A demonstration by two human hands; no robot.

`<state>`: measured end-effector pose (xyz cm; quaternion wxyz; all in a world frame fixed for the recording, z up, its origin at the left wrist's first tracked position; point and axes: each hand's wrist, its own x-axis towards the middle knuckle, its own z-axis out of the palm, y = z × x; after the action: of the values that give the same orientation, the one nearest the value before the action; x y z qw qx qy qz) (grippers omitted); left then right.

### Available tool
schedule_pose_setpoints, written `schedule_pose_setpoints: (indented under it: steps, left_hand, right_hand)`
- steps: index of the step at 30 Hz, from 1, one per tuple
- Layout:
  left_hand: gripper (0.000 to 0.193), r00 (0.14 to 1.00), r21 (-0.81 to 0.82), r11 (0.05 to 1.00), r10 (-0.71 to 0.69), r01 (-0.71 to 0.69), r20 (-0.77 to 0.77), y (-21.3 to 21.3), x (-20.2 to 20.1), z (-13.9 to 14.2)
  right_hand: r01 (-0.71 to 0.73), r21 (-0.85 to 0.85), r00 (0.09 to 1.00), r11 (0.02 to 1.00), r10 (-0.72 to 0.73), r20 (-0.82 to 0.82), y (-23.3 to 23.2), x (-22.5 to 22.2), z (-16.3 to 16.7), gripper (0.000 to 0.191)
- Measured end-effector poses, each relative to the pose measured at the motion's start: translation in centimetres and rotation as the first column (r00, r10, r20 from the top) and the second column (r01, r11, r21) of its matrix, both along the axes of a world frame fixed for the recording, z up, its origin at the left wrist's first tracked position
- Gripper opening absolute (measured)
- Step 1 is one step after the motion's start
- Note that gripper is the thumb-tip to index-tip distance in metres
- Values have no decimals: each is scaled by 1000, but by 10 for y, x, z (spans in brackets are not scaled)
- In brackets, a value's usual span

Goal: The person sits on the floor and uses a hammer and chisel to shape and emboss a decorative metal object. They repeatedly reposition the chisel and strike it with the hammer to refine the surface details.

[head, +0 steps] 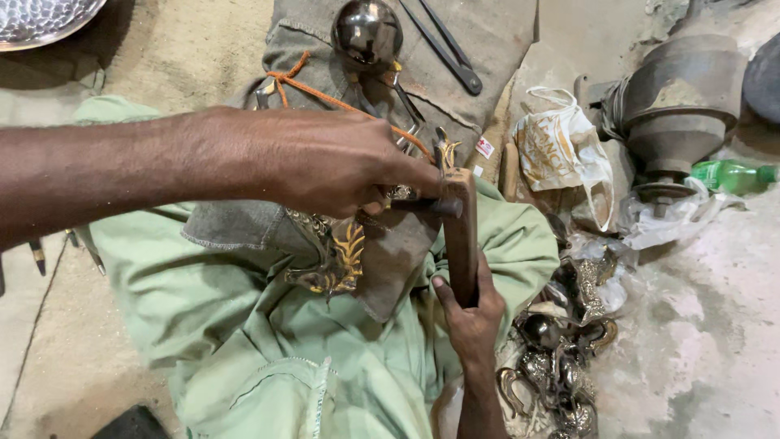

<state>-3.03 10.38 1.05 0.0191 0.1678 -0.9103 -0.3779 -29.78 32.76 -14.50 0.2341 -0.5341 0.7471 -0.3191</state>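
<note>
My left hand (333, 167) reaches in from the left and is closed around a dark metal rod (432, 206), pressing it against an upright wooden block (461, 236). Below it, my right hand (471, 313) comes up from the bottom edge and grips the lower end of that block. A small ornate brass piece (443, 151) sticks up at the block's top. Under my left hand, an ornate metal piece with gold-coloured leaf work (337, 260) rests on a grey cloth (236, 228) over my lap, which is covered in light green fabric (244, 325).
A round polished metal bowl (366, 32), dark tongs (445, 45) and an orange cord (325, 96) lie on burlap ahead. To the right are a plastic bag (562, 150), a heavy metal vessel (681, 102), a green bottle (731, 175) and a heap of ornate metal pieces (561, 362). A hammered metal plate (41, 20) sits top left.
</note>
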Motion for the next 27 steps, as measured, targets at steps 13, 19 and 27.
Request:
schedule_pose_setpoints:
  steps: [13, 19, 27]
  left_hand:
    - [45, 993, -43, 992, 117, -117, -4, 35, -68, 18]
    - [67, 941, 0, 952, 301, -305, 156, 68, -71, 22]
    - [65, 916, -132, 922, 330, -365, -227, 90, -53, 11]
  right_hand:
    - [59, -199, 929, 978, 19, 369, 28, -82, 22, 52]
    - [-70, -162, 991, 984, 87, 104, 40, -98, 39, 62]
    - [-72, -206, 993, 976, 89, 72, 22, -103, 51, 64]
